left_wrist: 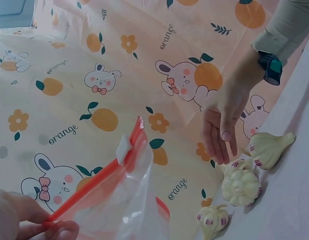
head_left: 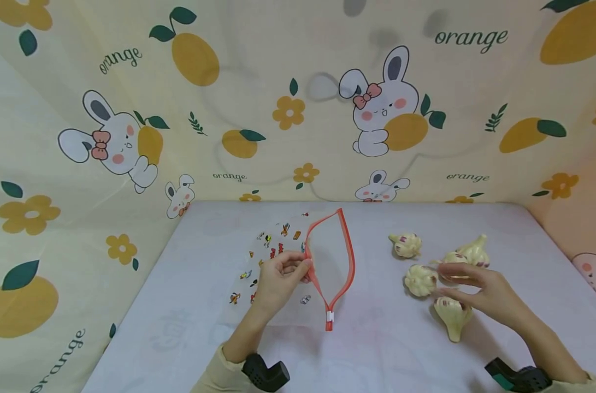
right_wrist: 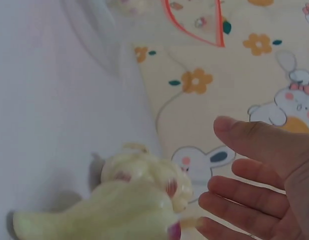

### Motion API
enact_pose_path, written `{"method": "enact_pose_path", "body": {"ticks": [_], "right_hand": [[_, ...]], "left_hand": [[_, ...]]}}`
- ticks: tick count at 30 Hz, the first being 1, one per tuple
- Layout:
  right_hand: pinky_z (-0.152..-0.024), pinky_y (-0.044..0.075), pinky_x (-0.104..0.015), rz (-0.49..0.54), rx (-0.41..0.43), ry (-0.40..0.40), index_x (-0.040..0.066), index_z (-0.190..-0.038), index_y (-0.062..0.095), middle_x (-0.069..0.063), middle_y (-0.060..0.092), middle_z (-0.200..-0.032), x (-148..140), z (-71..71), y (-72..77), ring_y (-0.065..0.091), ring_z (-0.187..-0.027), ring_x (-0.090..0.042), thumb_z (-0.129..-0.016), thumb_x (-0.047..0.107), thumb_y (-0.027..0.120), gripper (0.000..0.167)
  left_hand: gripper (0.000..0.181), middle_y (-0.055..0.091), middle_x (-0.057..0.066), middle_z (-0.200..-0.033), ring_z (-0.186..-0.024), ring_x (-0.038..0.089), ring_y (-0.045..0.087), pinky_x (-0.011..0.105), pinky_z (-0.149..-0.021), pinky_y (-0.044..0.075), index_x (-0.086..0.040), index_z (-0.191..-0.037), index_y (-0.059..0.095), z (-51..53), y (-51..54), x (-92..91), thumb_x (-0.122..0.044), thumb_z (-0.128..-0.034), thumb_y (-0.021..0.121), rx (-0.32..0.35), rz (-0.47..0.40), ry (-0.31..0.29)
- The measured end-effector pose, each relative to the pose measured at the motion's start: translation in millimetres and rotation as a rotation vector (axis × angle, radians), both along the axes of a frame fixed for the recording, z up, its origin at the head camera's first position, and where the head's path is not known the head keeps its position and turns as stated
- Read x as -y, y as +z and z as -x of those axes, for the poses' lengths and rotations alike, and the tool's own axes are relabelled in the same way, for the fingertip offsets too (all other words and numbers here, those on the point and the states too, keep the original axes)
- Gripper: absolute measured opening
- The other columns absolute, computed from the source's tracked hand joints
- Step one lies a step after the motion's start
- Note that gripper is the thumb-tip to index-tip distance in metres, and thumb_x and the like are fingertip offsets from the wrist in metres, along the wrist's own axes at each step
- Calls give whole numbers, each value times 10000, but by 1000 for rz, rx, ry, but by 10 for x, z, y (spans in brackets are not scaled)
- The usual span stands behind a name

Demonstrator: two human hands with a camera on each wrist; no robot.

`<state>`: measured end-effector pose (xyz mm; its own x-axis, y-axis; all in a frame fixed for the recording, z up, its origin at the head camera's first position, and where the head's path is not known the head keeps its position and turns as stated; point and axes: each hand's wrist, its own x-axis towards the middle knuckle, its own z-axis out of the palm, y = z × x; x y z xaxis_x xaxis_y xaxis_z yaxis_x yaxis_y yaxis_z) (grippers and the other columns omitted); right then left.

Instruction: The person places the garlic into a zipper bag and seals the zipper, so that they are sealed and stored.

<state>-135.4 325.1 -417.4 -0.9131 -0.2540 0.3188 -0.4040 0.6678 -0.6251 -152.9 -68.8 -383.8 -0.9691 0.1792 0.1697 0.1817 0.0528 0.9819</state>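
Head view | printed backdrop: reads "orange" | clear plastic bag, mouth parted, over white counter | left hand: grip clamped on bag's red rim | five knobbly garlic bulbs on counter | right hand: beside bulbs, grip apart

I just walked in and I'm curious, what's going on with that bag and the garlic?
A person is working at a white table. Their left hand pinches the edge of a clear, red-rimmed bag, whose mouth stands open. Their right hand is over by the garlic bulbs, fingers apart, not gripping any. Five bulbs lie in a loose group to the right of the bag.
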Motion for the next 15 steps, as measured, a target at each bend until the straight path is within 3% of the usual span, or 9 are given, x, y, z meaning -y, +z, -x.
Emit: {"method": "enact_pose_path", "body": {"ticks": [4, 10, 15], "right_hand": [[-671, 536, -80, -16, 23, -10, -12, -1092, 661, 433, 519, -1062, -100, -1, -30, 555, -895, 203, -735, 62, 808, 393], [-731, 491, -16, -15, 14, 38, -16, -1115, 649, 411, 532, -1118, -218, -14, -112, 488, -997, 255, -716, 38, 815, 435], [-729, 521, -64, -20, 81, 42, 8, -1166, 640, 426, 497, -1170, -273, -37, -177, 448, -1029, 279, -706, 78, 834, 504]], "left_hand": [[199, 653, 358, -937, -653, -20, 640, 156, -667, 595, 114, -1048, 628, 4, -3, 1, -30, -910, 623, 2, -7, -2], [200, 653, 365, -941, -661, -23, 641, 154, -665, 594, 120, -1049, 622, 2, -5, 1, -25, -911, 618, -4, -9, -13], [202, 655, 364, -943, -659, -26, 640, 152, -663, 593, 121, -1052, 621, 3, -8, 4, -22, -910, 619, -5, -1, -17]]}}
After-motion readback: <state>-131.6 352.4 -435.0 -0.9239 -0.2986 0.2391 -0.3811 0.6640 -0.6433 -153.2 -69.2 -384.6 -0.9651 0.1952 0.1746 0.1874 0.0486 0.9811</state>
